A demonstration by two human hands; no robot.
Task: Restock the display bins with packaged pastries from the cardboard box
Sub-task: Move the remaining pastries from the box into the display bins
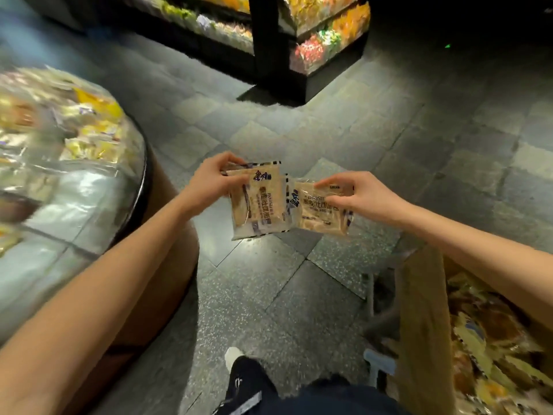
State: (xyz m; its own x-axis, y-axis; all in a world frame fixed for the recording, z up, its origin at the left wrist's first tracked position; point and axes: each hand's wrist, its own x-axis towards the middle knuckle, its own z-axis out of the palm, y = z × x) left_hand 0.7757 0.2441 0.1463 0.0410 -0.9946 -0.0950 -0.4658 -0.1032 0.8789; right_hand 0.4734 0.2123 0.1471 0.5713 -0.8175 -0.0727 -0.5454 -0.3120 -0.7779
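Note:
My left hand (211, 182) grips a stack of clear-wrapped pastry packets (258, 202) by their top left corner, out over the floor. Beside it my right hand (356, 194) pinches the top edge of another packaged pastry (321, 212), which touches the stack's right side. The cardboard box (422, 319) stands at the lower right, its flap up, with several wrapped pastries (490, 330) inside. The round display bin (74, 187) with clear dividers lies to the left, holding yellow and pale packets at its far part.
Dark shelving (278, 40) with bright candy packs stands ahead across the tiled floor (269, 295). My shoe (239, 372) and dark trouser leg show at the bottom. A cart frame with a pale wheel (378, 363) sits under the box.

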